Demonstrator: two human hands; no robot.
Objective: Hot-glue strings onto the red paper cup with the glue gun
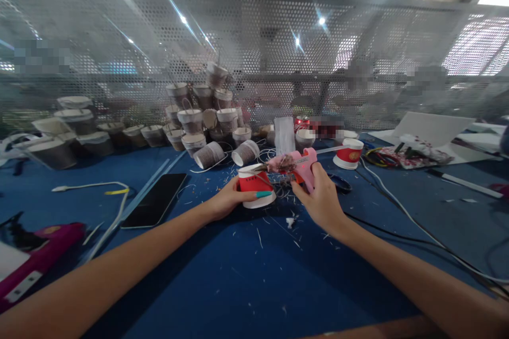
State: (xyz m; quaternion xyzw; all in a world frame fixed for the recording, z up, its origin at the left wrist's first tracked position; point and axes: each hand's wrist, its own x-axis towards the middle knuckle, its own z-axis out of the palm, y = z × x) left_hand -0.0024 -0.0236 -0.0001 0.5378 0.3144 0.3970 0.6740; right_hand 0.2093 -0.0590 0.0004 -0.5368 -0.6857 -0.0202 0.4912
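My left hand (225, 200) is closed around a red and white paper cup (253, 184), its thumb with a teal nail lying across the side. The cup stands low over the blue table, its wider white rim downward. In my right hand (323, 198) is a pink hot glue gun (304, 164), gripped by the handle. Its nozzle points left and reaches the upper edge of the cup; whether it touches cannot be made out. Brownish fluff clings around the front of the gun, and a clear glue stick (331, 149) sticks out of its back.
Stacked grey-brown cups (191, 120) with string line the back. Another red cup (350, 154) stands right. A black phone (155, 201) and white cable (119, 212) lie left. Cords (397, 206), a marker (465, 183) and a bag (417, 153) are right. White scraps litter the blue table (246, 275).
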